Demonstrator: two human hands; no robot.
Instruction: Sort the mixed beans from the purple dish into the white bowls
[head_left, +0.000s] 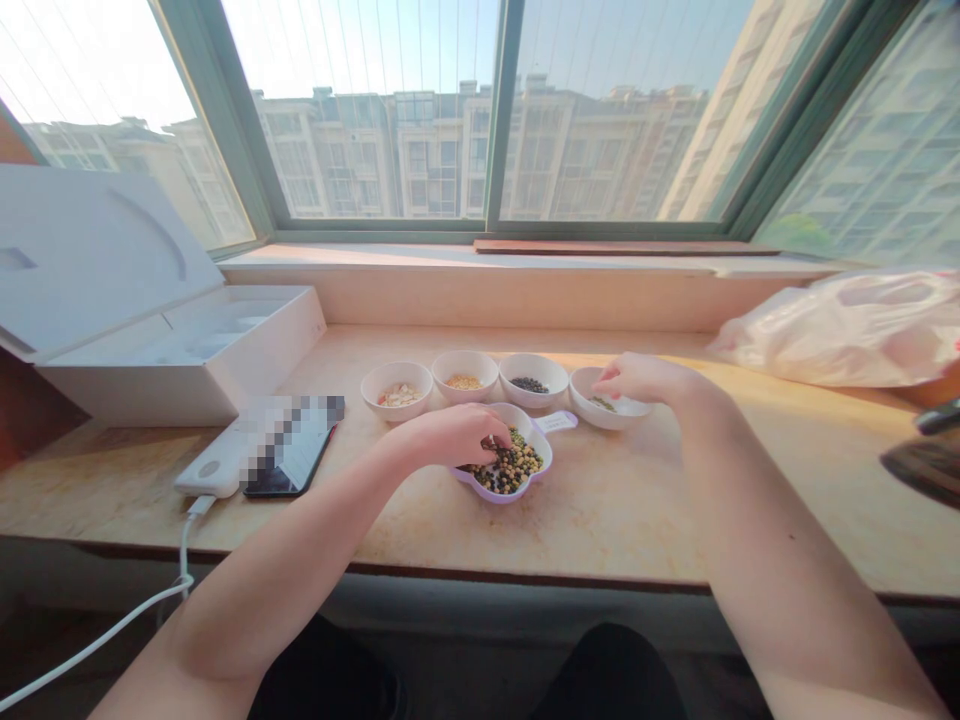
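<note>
My left hand reaches into a white and lilac bowl with a handle. Its fingers are curled down among mixed beans, black, yellow and green; whatever lies between the fingertips is hidden. Over the rightmost small white bowl is my right hand, its fingers pinched together and pointing down. Small greenish beans lie in that bowl. To its left stand a bowl of black beans, a bowl of yellow beans and a bowl of pale, flat pieces.
An open white box stands at the left. Before it lie a white power bank with a cable and a phone. A plastic bag and a dark object are at the right. The window rises behind.
</note>
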